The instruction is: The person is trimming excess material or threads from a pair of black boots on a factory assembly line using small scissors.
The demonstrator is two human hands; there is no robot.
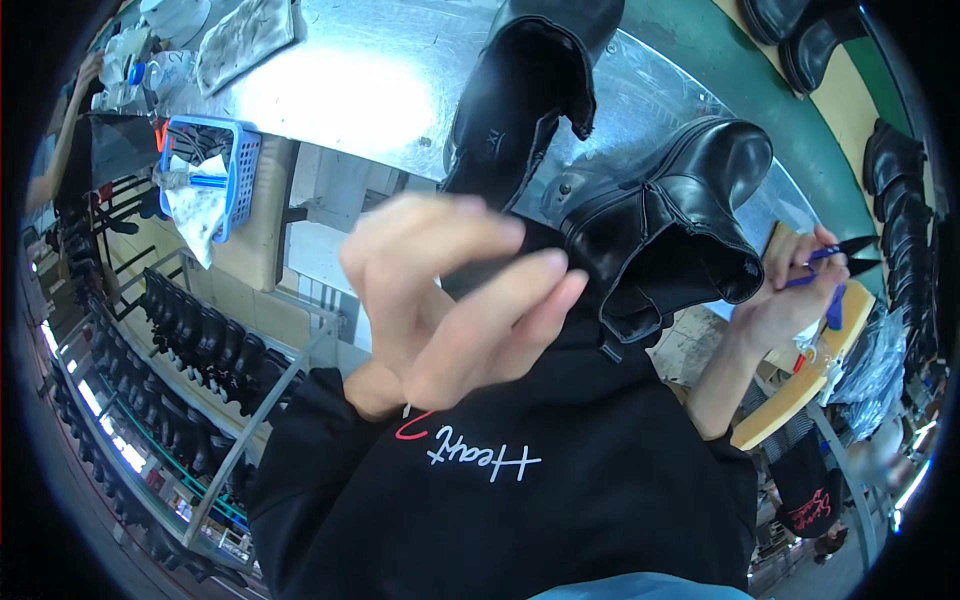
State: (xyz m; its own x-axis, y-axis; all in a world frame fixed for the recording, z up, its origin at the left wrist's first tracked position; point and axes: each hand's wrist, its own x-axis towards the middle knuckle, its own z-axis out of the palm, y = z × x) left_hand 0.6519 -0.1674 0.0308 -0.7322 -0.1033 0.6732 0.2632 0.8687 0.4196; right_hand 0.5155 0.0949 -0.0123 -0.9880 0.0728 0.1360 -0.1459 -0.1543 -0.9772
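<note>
My left hand (460, 300) is raised in front of my chest, blurred, with its fingers loosely curled. Its thumb and fingertips are apart, and I see nothing between them. Just beyond its fingertips is a black leather ankle boot (735, 165), its opening turned toward me. Another black boot (470, 120) lies farther up on the metal tabletop, its shaft spread apart. At the right, my right hand (790, 300) is closed around purple-handled scissors (828, 252). The two dark blades are parted and point away to the right, beside the nearer boot.
The shiny metal table (360, 90) carries a grey cloth (245, 45). A blue basket (243, 180) with tools and a rag stands at the left. Racks of black boots (210, 340) line the lower left. More boots (895, 200) stand along the right, near clear plastic wrap (875, 365).
</note>
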